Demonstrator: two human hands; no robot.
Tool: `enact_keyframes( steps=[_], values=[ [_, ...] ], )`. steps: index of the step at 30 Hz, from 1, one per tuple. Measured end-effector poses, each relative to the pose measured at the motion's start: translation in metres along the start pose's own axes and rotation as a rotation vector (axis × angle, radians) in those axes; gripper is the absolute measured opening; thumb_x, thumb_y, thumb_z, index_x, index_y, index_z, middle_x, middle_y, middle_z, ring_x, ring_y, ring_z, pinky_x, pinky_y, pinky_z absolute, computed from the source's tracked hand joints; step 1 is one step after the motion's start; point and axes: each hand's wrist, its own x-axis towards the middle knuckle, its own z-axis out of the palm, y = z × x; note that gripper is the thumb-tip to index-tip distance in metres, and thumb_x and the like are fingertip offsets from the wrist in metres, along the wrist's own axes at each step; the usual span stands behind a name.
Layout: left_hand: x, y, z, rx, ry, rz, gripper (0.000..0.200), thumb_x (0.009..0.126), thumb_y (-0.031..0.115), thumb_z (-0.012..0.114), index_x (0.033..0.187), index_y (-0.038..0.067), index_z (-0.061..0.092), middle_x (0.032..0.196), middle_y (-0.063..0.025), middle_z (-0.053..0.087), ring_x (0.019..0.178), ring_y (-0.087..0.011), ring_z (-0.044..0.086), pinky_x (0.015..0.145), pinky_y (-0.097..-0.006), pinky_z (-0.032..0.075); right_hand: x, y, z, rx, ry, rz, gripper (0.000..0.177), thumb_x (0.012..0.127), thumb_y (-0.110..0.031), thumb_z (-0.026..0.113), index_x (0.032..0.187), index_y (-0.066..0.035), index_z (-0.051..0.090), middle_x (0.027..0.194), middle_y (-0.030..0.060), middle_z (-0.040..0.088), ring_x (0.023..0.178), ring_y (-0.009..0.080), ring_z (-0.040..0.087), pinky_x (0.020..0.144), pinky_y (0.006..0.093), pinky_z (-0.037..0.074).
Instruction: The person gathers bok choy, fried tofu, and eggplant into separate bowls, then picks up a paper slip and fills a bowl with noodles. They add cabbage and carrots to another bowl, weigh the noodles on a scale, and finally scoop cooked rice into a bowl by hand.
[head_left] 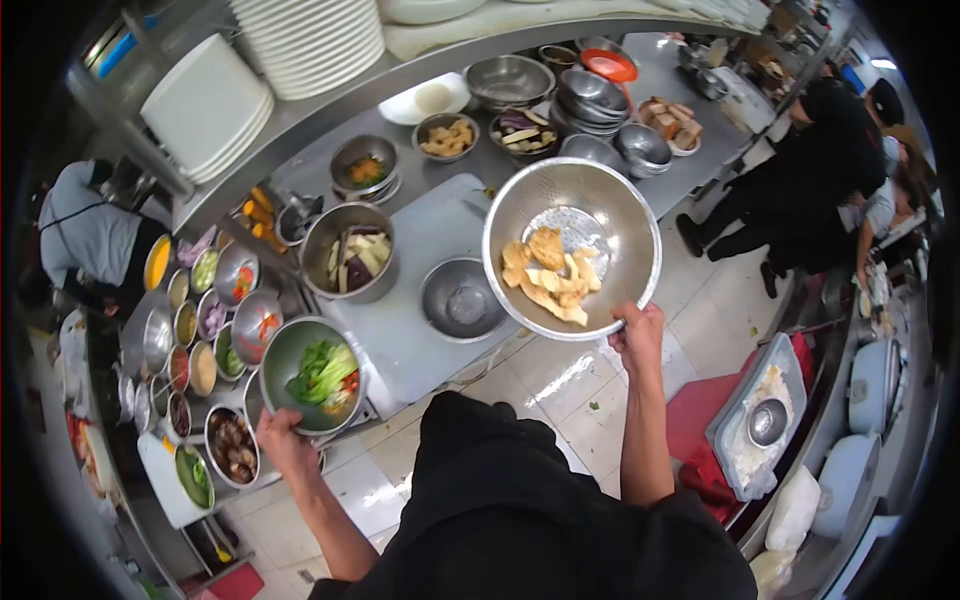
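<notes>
worktop (pixel 420 240): a steel surface is seen ahead of both hands, crowded with bowls, presumably so that ingredients are kept within reach.
colander (pixel 610 205): raised clear of the worktop, just beyond the right hand; it is held roughly level, so the contents are kept pooled in its base.
bowl of greens (pixel 285 365): held just ahead of the left hand, at the worktop's near corner; whether it rests on the surface cannot be told.
deep pot (pixel 350 250): set beyond the left hand, filled with pale and purple cut pieces.
empty bowl (pixel 462 297): placed between the two hands.
right hand (pixel 638 335): clenched on the colander's near rim.
left hand (pixel 283 435): clasped on the bowl's near rim.
fried pieces (pixel 550 275): gathered low in the colander, towards the right hand.
</notes>
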Motion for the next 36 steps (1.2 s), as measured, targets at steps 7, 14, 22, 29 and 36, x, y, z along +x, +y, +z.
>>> enact_keyframes(
  steps=[7, 14, 22, 29, 36],
  values=[
    [0.018, -0.004, -0.005, -0.067, 0.050, -0.031, 0.025, 0.060, -0.004, 0.046, 0.083, -0.001, 0.054, 0.072, -0.0053, 0.058, 0.053, -0.0136, 0.054, 0.045, -0.0227, 0.045, 0.036, -0.014, -0.007, -0.098, 0.183, -0.110, 0.011, 0.070, -0.004, 0.055, 0.074, 0.006, 0.054, 0.053, 0.0096, 0.054, 0.032, 0.0134, 0.046, 0.029, 0.0235, 0.033],
    [0.014, -0.005, 0.009, -0.036, 0.073, 0.022, 0.018, 0.062, -0.005, 0.047, 0.078, 0.001, 0.054, 0.066, -0.0019, 0.056, 0.044, -0.0082, 0.047, 0.035, -0.0200, 0.037, 0.087, -0.035, -0.047, -0.123, 0.350, -0.169, 0.009, 0.070, -0.006, 0.054, 0.071, 0.003, 0.053, 0.050, 0.0079, 0.051, 0.029, 0.0131, 0.044, 0.025, 0.0240, 0.030],
    [-0.020, -0.015, 0.046, 0.008, 0.157, 0.024, 0.011, 0.066, -0.001, 0.045, 0.074, 0.007, 0.049, 0.062, -0.0005, 0.052, 0.039, -0.0086, 0.043, 0.029, -0.0213, 0.030, 0.170, -0.088, -0.071, -0.208, 0.429, -0.471, 0.012, 0.075, -0.008, 0.053, 0.072, 0.003, 0.053, 0.052, 0.0084, 0.054, 0.032, 0.0128, 0.046, 0.028, 0.0240, 0.033],
    [-0.045, -0.018, 0.073, -0.015, 0.192, 0.053, 0.019, 0.063, -0.001, 0.046, 0.080, 0.002, 0.054, 0.064, -0.0036, 0.054, 0.037, -0.0103, 0.043, 0.027, -0.0219, 0.030, 0.248, -0.078, -0.023, -0.516, 0.365, -0.929, 0.010, 0.075, -0.007, 0.055, 0.076, 0.003, 0.054, 0.054, 0.0127, 0.057, 0.043, 0.0241, 0.055, 0.042, 0.0340, 0.043],
    [-0.073, -0.019, 0.079, -0.036, 0.283, 0.091, 0.020, 0.063, 0.000, 0.046, 0.082, 0.001, 0.053, 0.063, -0.0031, 0.053, 0.036, -0.0102, 0.044, 0.028, -0.0218, 0.031, 0.272, -0.069, -0.003, -0.760, 0.321, -1.270, 0.014, 0.075, -0.008, 0.055, 0.069, -0.002, 0.043, 0.060, 0.0206, 0.053, 0.057, 0.0405, 0.053, 0.050, 0.0454, 0.041]
  ],
)
